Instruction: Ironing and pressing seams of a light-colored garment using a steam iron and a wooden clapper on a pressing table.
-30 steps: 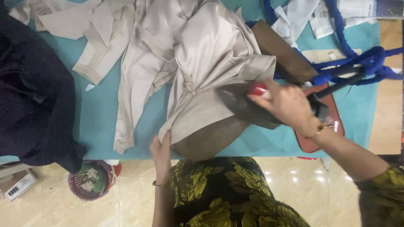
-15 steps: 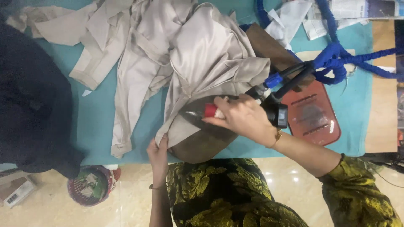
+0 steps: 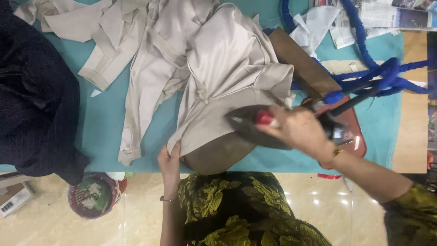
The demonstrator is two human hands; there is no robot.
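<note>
Risks, judged from the present layout:
- Scorching or a pressed-in crease: the iron (image 3: 255,127) sits on bunched beige cloth (image 3: 218,77), and folds lie just beside its tip.
- Burnt fingers: the left hand (image 3: 169,160) pins the cloth's near hem close to the iron's path.
- Snagging: the blue cord (image 3: 364,82) loops over the table's right end behind the iron and could drag or tug.
- Slipping: the cloth's loose bulk lies heaped toward the far edge, so it could shift on the pad (image 3: 218,155).

Items, largest first:
- Table cover (image 3: 104,132), teal, bearing everything.
- Dark garment (image 3: 36,91), heaped at left, apart from the work.
- Beige cloth: satin-like, rumpled, spread mid-table; its near part is drawn over the brown pad at the table's front edge.
- Iron: dark sole, red knob, blurred; lies on the cloth's near right part.
- Right hand (image 3: 300,130): closed around the iron's handle.
- Left hand: fingers pinching the hem.
</note>
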